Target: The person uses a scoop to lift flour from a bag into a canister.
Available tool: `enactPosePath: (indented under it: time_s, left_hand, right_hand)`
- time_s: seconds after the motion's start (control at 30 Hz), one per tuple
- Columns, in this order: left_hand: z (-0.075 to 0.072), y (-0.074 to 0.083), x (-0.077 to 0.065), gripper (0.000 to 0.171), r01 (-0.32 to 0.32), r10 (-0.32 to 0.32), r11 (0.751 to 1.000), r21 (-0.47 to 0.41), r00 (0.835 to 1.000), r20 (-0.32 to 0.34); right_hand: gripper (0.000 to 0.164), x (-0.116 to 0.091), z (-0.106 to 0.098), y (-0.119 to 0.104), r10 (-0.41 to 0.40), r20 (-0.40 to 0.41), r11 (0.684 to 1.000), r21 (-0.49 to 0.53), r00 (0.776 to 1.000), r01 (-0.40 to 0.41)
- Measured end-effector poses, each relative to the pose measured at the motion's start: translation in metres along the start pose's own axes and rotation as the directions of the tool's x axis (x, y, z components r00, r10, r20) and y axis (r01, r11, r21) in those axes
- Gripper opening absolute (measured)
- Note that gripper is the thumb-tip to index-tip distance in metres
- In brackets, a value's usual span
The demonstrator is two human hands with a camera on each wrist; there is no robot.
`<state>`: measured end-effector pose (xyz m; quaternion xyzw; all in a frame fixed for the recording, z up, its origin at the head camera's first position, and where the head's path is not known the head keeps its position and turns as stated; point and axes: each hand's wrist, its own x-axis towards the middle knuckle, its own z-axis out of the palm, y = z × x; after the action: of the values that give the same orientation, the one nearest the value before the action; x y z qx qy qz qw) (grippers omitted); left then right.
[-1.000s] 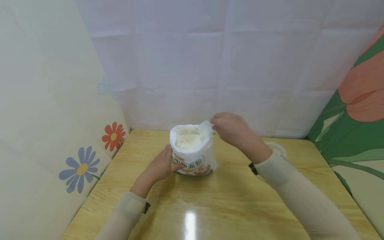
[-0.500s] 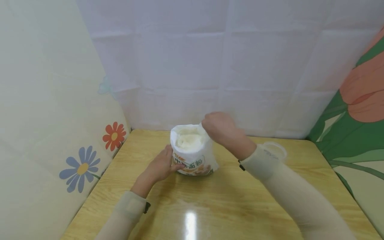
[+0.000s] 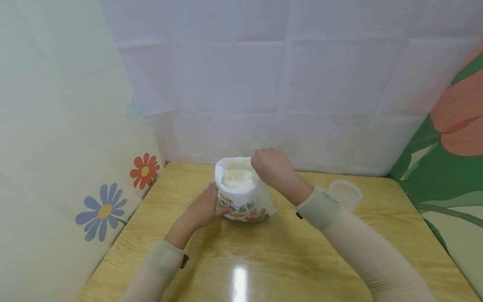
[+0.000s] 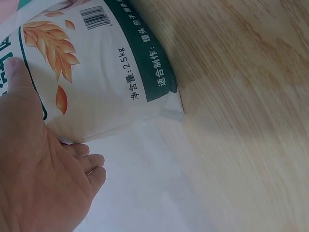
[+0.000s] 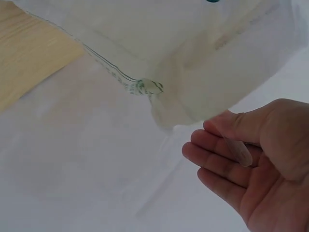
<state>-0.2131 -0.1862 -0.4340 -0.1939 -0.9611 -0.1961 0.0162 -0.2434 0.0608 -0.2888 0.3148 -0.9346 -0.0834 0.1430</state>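
Flour bag (image 3: 238, 205) stands open on the wooden table (image 3: 286, 260), pale powder (image 3: 237, 179) inside. At the bag's left side, the left hand (image 3: 201, 207) grips it, thumb across the printed front, fingers bent around the edge. By the bag's upper right, the right hand (image 3: 273, 167) pinches a clear strip (image 5: 243, 153) between thumb and forefinger (its other end is hidden). Farther right of the bag sits a clear container (image 3: 346, 193).

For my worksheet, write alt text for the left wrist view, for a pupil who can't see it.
A left hand holds a white bag, thumb on the printed front. The bag shows an orange wheat ear, a barcode and a green band with white lettering. Wood-grain tabletop lies to the right.
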Motion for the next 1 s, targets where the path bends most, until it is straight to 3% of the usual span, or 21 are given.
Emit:
enactPosePath:
  time_s: [0.4,0.77,1.0]
  left_hand:
    - [0.001,-0.001,0.0,0.102,0.004,-0.004,1.0,0.008,1.0,0.02]
    - [0.001,-0.001,0.0,0.102,-0.005,0.005,1.0,-0.005,1.0,0.013]
    - [0.002,-0.002,0.0,0.102,-0.012,0.012,1.0,-0.006,1.0,0.003]
  right_hand:
    - [0.008,0.008,0.02,0.003,0.019,0.047,0.985,0.172,0.999,-0.027]
    - [0.012,0.018,0.019,-0.001,0.008,0.057,0.979,0.203,0.998,-0.02]
    - [0.015,0.018,0.02,-0.001,0.026,0.08,0.952,0.301,0.996,-0.049]
